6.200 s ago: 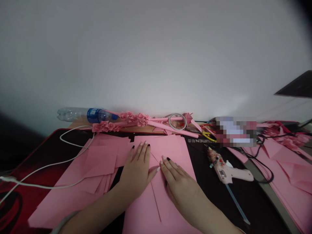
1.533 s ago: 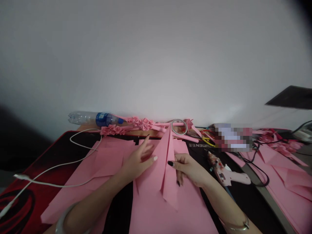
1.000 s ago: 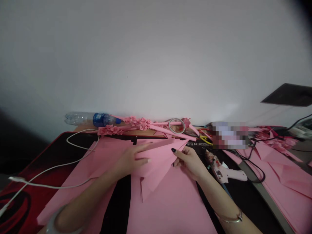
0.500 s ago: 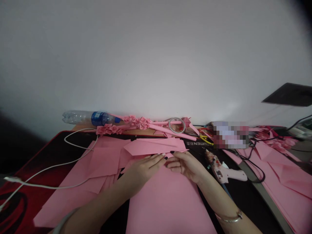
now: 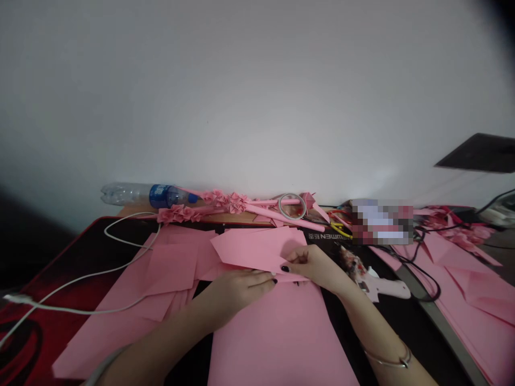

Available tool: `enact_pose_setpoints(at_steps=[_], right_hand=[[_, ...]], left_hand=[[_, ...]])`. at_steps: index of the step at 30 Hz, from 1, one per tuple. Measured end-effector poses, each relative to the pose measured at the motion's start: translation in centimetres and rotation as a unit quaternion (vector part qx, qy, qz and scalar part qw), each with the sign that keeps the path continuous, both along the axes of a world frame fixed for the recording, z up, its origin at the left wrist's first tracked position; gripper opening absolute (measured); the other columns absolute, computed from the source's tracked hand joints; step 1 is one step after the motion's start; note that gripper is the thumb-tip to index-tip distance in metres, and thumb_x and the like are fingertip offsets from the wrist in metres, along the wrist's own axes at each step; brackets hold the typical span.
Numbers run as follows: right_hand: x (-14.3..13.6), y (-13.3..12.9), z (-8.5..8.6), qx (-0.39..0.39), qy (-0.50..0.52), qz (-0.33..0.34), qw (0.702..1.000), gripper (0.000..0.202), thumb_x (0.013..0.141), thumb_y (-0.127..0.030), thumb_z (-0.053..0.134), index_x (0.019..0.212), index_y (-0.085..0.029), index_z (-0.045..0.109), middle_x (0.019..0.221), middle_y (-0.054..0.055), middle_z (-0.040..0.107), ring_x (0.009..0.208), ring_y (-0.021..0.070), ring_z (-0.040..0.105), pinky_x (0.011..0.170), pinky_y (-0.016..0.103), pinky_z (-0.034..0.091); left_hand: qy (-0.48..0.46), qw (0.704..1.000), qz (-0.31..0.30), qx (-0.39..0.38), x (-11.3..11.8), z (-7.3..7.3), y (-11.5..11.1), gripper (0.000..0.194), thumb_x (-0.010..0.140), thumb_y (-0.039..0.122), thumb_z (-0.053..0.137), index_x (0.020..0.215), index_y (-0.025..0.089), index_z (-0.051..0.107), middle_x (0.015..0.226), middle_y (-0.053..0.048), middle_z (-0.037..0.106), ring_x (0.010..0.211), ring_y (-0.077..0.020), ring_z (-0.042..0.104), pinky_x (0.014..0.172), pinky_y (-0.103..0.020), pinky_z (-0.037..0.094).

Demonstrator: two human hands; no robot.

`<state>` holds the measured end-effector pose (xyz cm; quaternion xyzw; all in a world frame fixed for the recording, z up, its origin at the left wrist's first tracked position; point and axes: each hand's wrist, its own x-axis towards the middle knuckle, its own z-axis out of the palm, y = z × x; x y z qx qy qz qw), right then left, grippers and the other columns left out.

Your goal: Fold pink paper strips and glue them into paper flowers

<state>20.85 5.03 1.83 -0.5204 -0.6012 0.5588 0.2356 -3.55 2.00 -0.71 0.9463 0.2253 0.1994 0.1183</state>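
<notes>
A folded piece of pink paper [image 5: 249, 249] lies at the far end of a large pink sheet [image 5: 277, 338]. My right hand [image 5: 317, 268] pinches its right end between thumb and fingers, lifting that edge slightly. My left hand [image 5: 241, 289] rests flat along the near edge of the folded paper, fingers stretched out and close together. Its fingertips almost meet my right thumb. Part of the folded paper's lower edge is hidden behind my left fingers.
Pink sheets [image 5: 112, 332] and a white cable [image 5: 92, 310] lie to the left. A pink glue gun [image 5: 388, 288] sits on the right, by more pink paper [image 5: 462, 305]. Along the wall are a plastic bottle [image 5: 129, 194], paper flowers [image 5: 237, 202] and a tape ring [image 5: 280, 206].
The folded paper's near edge has come toward me and its face now shows more. Both hands have shifted slightly nearer; my right thumb now presses on top of the paper.
</notes>
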Motion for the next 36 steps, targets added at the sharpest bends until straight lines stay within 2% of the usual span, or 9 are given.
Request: enact_pose_setpoints(at_steps=[6, 12, 15, 18, 23, 27, 31, 36], right_hand=[[-0.6, -0.2, -0.1, 0.082, -0.100, -0.004, 0.992, 0.026, 0.077, -0.031, 0.064, 0.059, -0.016, 0.053, 0.052, -0.006, 0.043, 0.049, 0.0083, 0.038, 0.048, 0.023, 0.026], [-0.7, -0.6, 0.1, 0.147, -0.117, 0.018, 0.982, 0.017, 0.071, -0.027, 0.070, 0.067, -0.016, 0.057, 0.063, -0.006, 0.046, 0.059, 0.0096, 0.039, 0.053, 0.022, 0.028], [-0.6, -0.5, 0.1, 0.133, -0.121, 0.021, 0.984, 0.013, 0.076, -0.026, 0.063, 0.068, -0.017, 0.056, 0.061, -0.005, 0.050, 0.057, 0.0105, 0.043, 0.052, 0.022, 0.031], [-0.4, -0.4, -0.2, 0.117, -0.116, 0.011, 0.986, 0.024, 0.080, -0.029, 0.058, 0.061, -0.019, 0.049, 0.054, -0.005, 0.049, 0.052, 0.0109, 0.046, 0.050, 0.022, 0.032], [-0.2, -0.1, -0.5, 0.108, -0.107, 0.019, 0.988, 0.034, 0.083, -0.033, 0.056, 0.055, -0.021, 0.041, 0.047, -0.007, 0.043, 0.045, 0.0096, 0.043, 0.047, 0.022, 0.031], [-0.1, -0.1, -0.3, 0.111, -0.115, 0.025, 0.987, 0.036, 0.084, -0.034, 0.054, 0.055, -0.021, 0.038, 0.046, -0.007, 0.040, 0.044, 0.0089, 0.040, 0.045, 0.021, 0.029], [-0.5, -0.3, -0.1, 0.149, -0.153, 0.008, 0.977, 0.034, 0.081, -0.030, 0.057, 0.054, -0.020, 0.039, 0.049, -0.006, 0.041, 0.049, 0.0094, 0.038, 0.048, 0.022, 0.027], [-0.9, -0.5, -0.1, 0.204, -0.212, -0.027, 0.955, 0.021, 0.076, -0.026, 0.063, 0.061, -0.019, 0.049, 0.057, -0.005, 0.045, 0.055, 0.0113, 0.038, 0.052, 0.024, 0.025]], left_hand=[[-0.036, 0.998, -0.003, 0.054, 0.0, -0.2, 0.0, 0.035, 0.095, 0.011, 0.037, 0.119, 0.014, 0.061, 0.119, -0.008, 0.068, 0.107, -0.0181, 0.065, 0.093, -0.027, 0.054], [-0.045, 0.997, -0.003, 0.065, 0.3, -0.3, 0.0, 0.036, 0.095, 0.010, 0.035, 0.124, 0.013, 0.057, 0.126, -0.009, 0.064, 0.114, -0.0173, 0.061, 0.097, -0.027, 0.051], [-0.011, 0.999, -0.002, 0.043, 0.4, 0.2, 0.0, 0.040, 0.094, 0.006, 0.032, 0.126, 0.012, 0.056, 0.129, -0.010, 0.061, 0.121, -0.0198, 0.056, 0.105, -0.032, 0.044], [0.011, 1.000, -0.005, 0.017, 0.4, 0.5, 0.0, 0.042, 0.093, 0.005, 0.032, 0.128, 0.014, 0.054, 0.132, -0.009, 0.059, 0.124, -0.0218, 0.053, 0.108, -0.035, 0.042], [-0.009, 0.999, 0.008, 0.053, 0.1, 0.0, 0.4, 0.038, 0.094, 0.006, 0.035, 0.126, 0.011, 0.054, 0.130, -0.011, 0.060, 0.125, -0.0208, 0.052, 0.107, -0.035, 0.043], [0.022, 0.997, 0.042, 0.054, -0.1, -0.4, 0.7, 0.043, 0.092, 0.004, 0.033, 0.131, 0.012, 0.049, 0.136, -0.011, 0.055, 0.131, -0.0213, 0.044, 0.107, -0.036, 0.043], [0.071, 0.995, 0.051, 0.037, -0.1, -0.9, 1.0, 0.051, 0.086, 0.004, 0.037, 0.135, 0.014, 0.045, 0.141, -0.010, 0.050, 0.133, -0.0218, 0.043, 0.109, -0.037, 0.038], [0.082, 0.994, 0.058, 0.031, 0.0, -1.1, 0.9, 0.050, 0.087, 0.007, 0.036, 0.135, 0.017, 0.045, 0.141, -0.008, 0.050, 0.131, -0.0209, 0.045, 0.108, -0.036, 0.037]])
